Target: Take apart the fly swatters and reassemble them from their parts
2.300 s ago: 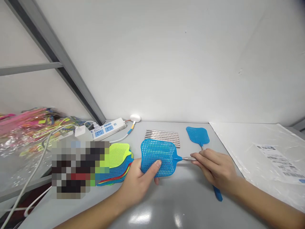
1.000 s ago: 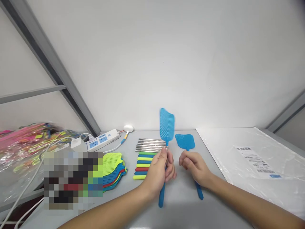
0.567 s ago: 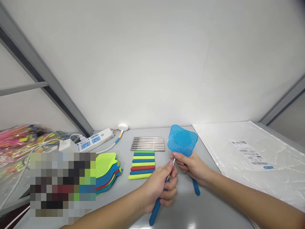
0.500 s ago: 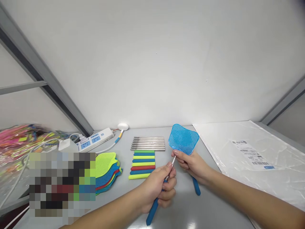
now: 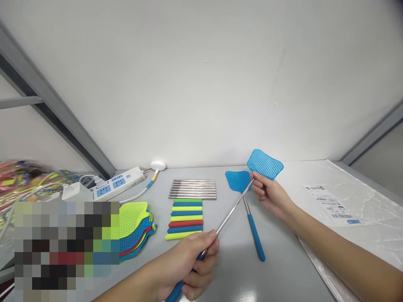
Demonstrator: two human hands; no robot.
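Note:
A blue fly swatter with a mesh head (image 5: 266, 164) and a metal telescopic rod (image 5: 234, 206) is stretched between my hands. My left hand (image 5: 200, 262) is wrapped round its blue handle and the lower end of the rod. Near the head, my right hand (image 5: 267, 191) pinches the upper end of the rod, partly covering the joint. Behind the rod, a second blue fly swatter (image 5: 256, 239) lies on the grey table, its handle towards me. To the left are a row of coloured handles (image 5: 185, 219) and a row of metal rods (image 5: 192, 189).
Coloured swatter heads (image 5: 134, 220) are stacked at left beside a blurred-out patch. A power strip (image 5: 118, 183) with plugs and cables stands behind them, and a plastic bag (image 5: 28, 180) bulges at far left. A white labelled package (image 5: 346, 235) covers the right side.
My hands have moved apart, and far more of the metal rod shows between them. The head has gone up and right, uncovering the swatter on the table.

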